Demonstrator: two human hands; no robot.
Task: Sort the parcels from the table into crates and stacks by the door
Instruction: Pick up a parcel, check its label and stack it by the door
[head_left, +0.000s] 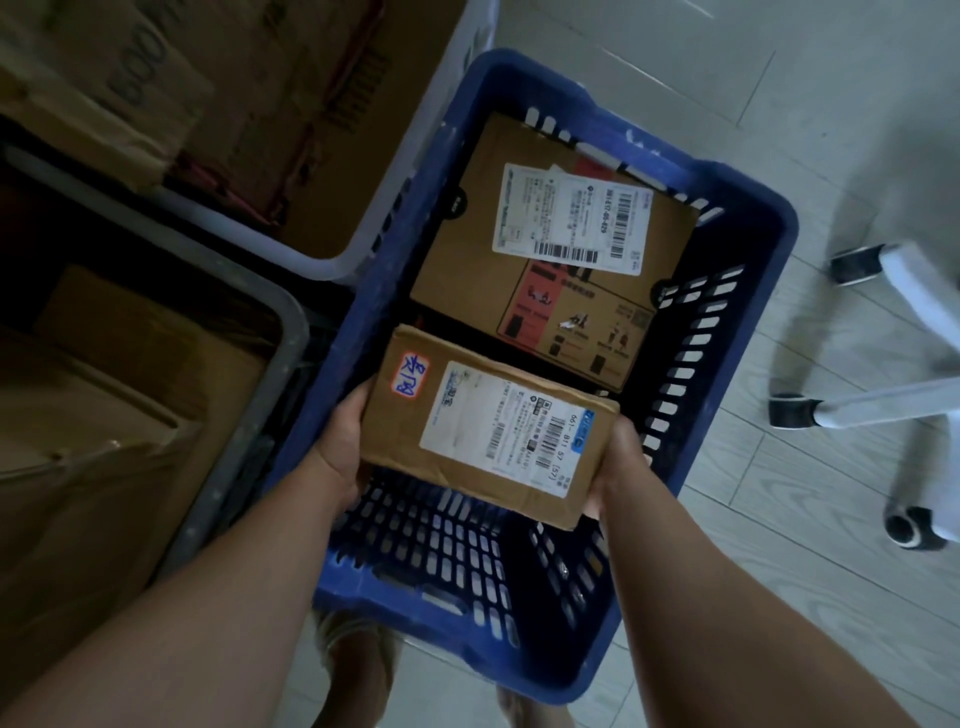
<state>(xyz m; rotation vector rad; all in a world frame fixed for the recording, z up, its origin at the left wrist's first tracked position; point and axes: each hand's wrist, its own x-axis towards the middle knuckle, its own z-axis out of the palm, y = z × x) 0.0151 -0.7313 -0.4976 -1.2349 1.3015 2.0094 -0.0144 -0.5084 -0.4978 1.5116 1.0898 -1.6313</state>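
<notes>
A small brown cardboard parcel (483, 431) with a white shipping label and a red-and-blue handwritten sticker hangs over the near half of a blue slotted plastic crate (737, 291). My left hand (345, 441) grips the parcel's left edge and my right hand (618, 457) grips its right edge. A larger brown box (550, 260) with white labels and red printing lies flat in the crate's far half. The crate's near floor shows bare below the held parcel.
A grey-rimmed crate (249, 415) with brown boxes stands at the left. A white crate (384, 208) with large cartons sits behind it. White office-chair legs with castors (852, 400) stand on the pale tiled floor at the right. My feet show below the blue crate.
</notes>
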